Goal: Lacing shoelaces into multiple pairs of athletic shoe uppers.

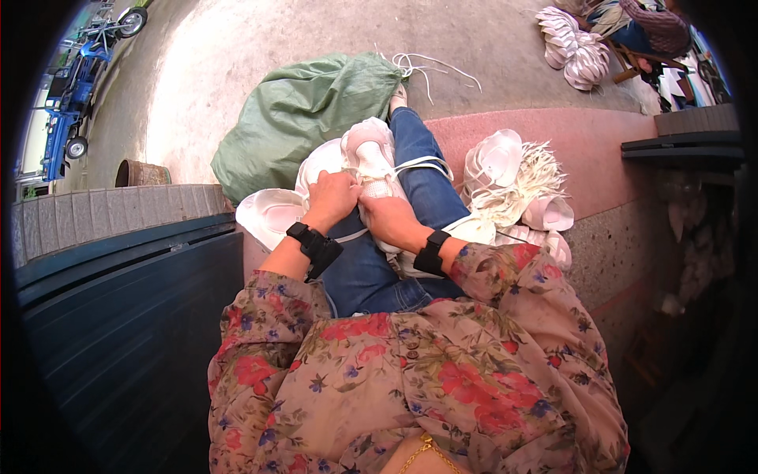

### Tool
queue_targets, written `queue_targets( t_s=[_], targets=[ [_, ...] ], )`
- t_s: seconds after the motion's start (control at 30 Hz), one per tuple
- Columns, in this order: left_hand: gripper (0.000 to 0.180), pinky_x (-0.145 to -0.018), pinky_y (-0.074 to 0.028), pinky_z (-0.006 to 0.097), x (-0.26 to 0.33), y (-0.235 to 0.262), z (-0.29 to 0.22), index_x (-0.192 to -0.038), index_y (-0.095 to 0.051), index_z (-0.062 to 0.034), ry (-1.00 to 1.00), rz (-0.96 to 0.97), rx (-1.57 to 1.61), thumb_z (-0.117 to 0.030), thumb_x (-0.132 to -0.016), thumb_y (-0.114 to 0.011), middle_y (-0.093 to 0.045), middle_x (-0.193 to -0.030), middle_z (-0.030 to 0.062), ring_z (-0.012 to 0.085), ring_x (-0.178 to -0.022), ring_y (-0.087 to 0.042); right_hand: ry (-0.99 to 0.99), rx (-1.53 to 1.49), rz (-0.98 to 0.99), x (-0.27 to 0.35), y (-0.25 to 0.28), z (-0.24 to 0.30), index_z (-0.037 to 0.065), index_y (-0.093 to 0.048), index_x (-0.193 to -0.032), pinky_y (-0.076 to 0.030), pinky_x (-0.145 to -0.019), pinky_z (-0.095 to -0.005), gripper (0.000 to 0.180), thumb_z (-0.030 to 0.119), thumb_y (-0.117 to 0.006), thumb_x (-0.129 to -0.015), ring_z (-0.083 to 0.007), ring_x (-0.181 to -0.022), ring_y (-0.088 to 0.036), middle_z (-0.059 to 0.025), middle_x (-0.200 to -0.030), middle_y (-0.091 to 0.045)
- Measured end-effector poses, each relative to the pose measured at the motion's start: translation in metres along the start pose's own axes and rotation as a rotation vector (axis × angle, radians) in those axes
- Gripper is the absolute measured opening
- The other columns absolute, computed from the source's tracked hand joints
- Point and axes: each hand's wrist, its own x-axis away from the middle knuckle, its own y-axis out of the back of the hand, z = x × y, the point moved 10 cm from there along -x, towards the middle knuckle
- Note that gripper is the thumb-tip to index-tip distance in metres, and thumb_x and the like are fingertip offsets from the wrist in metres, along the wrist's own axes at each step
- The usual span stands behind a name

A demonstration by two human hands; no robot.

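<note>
A white shoe upper [371, 154] lies over my lap, its toe end pointing away from me. My left hand [332, 197] is closed at its left edge, fingers curled and bent inward. Across from it, my right hand [391, 220] grips the near part of the upper, thumb and fingertips almost meeting the left ones. Whether a lace is pinched between the fingertips is too small to tell. A loose white lace [426, 163] loops over my right thigh. More white uppers [272, 213] rest beside and under my left hand.
A green sack [304, 107] lies beyond my knees, with white laces [430, 69] on the floor. To the right sit stacked uppers [497, 162] and a lace bundle [533, 186]. A dark door panel [134, 308] stands left. Another person [659, 31] sits far right near stacked uppers [572, 51].
</note>
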Motion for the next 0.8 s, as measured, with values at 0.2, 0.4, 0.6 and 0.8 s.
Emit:
queue_targets(
  t_s=[0.2,0.4,0.6,0.8],
  targets=[
    [0.018,-0.066,-0.045,0.044,-0.002,-0.007,-0.007,-0.070,-0.065,-0.0079,-0.061,-0.071,-0.160,-0.022,-0.072,-0.054,-0.061,-0.072,0.0154,0.0330,-0.080,-0.054,-0.081,-0.114,-0.122,-0.012,0.015,-0.016,0.006,-0.059,-0.081,-0.044,-0.063,-0.0441,0.018,0.018,-0.046,-0.081,-0.0361,-0.071,-0.057,-0.0193,-0.070,-0.058],
    [0.017,-0.062,-0.045,0.043,-0.002,-0.006,0.006,-0.071,-0.063,-0.0046,-0.023,-0.056,0.075,-0.019,-0.072,-0.053,-0.059,-0.066,0.0171,0.0334,-0.073,-0.056,-0.049,0.062,-0.123,-0.025,0.018,0.000,0.003,-0.056,-0.074,-0.045,-0.062,-0.0427,0.015,0.015,-0.047,-0.078,-0.0352,-0.068,-0.058,-0.0173,-0.070,-0.059],
    [0.018,-0.074,-0.041,0.042,-0.003,-0.019,0.007,-0.081,-0.064,-0.0079,0.044,0.031,0.210,-0.019,-0.075,-0.051,-0.061,-0.082,0.0134,0.0323,-0.085,-0.051,-0.030,0.196,-0.037,-0.036,0.016,-0.009,0.003,-0.060,-0.074,-0.047,-0.061,-0.0406,0.013,0.011,-0.050,-0.074,-0.0332,-0.068,-0.060,-0.0176,-0.070,-0.061],
    [0.017,-0.082,-0.036,0.038,-0.003,0.013,0.009,-0.090,-0.061,-0.0083,-0.181,-0.214,0.380,-0.011,-0.077,-0.051,-0.058,-0.090,0.0115,0.0288,-0.086,-0.051,0.056,-0.135,0.284,0.038,0.033,0.023,0.004,-0.055,-0.084,-0.044,-0.063,-0.0428,0.015,0.017,-0.051,-0.079,-0.0374,-0.072,-0.057,-0.0214,-0.071,-0.057]
  ],
)
